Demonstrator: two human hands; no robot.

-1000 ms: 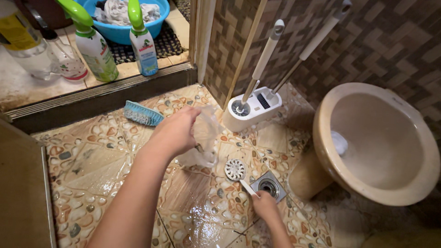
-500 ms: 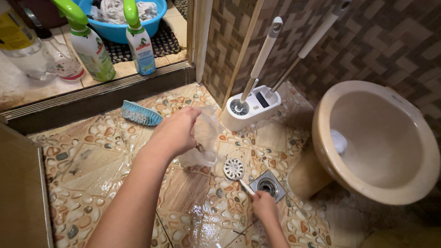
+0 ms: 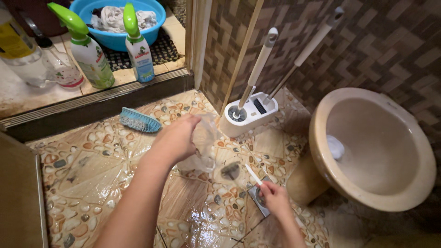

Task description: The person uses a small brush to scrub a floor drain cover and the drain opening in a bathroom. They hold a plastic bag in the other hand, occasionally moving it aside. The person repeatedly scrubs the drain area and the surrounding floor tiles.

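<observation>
Over the floor drain [image 3: 258, 196], right hand [image 3: 274, 197] angles white stick [image 3: 253, 174] up-left

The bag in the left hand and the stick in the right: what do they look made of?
The bag in the left hand looks like thin clear plastic film: the floor tiles show through it, and it crumples with glossy creases. The stick in the right hand is white, straight and smooth, probably rigid plastic, though it is too small to be sure.

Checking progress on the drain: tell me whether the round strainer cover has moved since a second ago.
Yes. The right hand has lifted the round strainer cover on a white stick off the tiles, left of the square floor drain.
</observation>
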